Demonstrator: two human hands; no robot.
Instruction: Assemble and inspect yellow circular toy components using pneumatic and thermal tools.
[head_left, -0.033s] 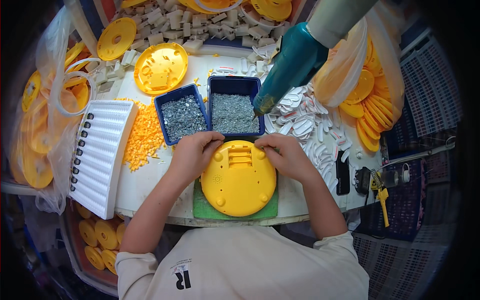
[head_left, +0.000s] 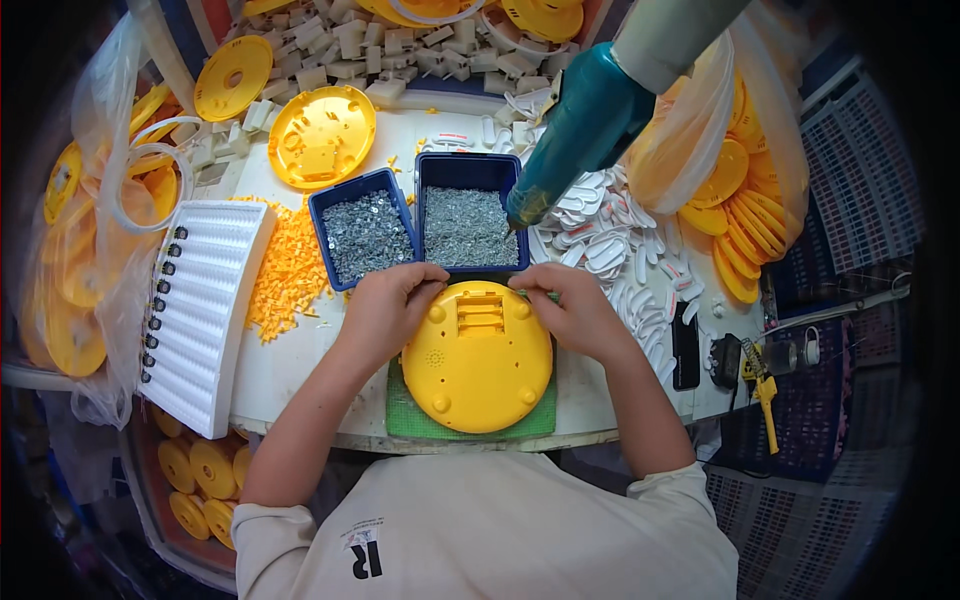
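Observation:
A yellow round plastic housing [head_left: 478, 370] lies with its battery compartment at the far side and small round feet facing up, on a green mat [head_left: 400, 425]. My left hand [head_left: 395, 305] pinches at its far left rim, thumb and forefinger together. At the far right rim, my right hand [head_left: 570, 305] is closed in the same way; its fingertips meet the edge. Just beyond the housing stand a blue bin of small screws [head_left: 465, 225] and a blue bin of round metal pieces [head_left: 365, 235]. A teal power screwdriver [head_left: 585, 125] hangs over the screw bin's right side.
Loose yellow parts [head_left: 285, 280] and a white foam tray [head_left: 205, 310] lie on the left. White plastic pieces [head_left: 600, 230] are heaped to the right, near a black phone-shaped object [head_left: 686, 345]. Another yellow shell [head_left: 322, 135] sits behind the bins. Bagged yellow discs [head_left: 745, 200] stand far right.

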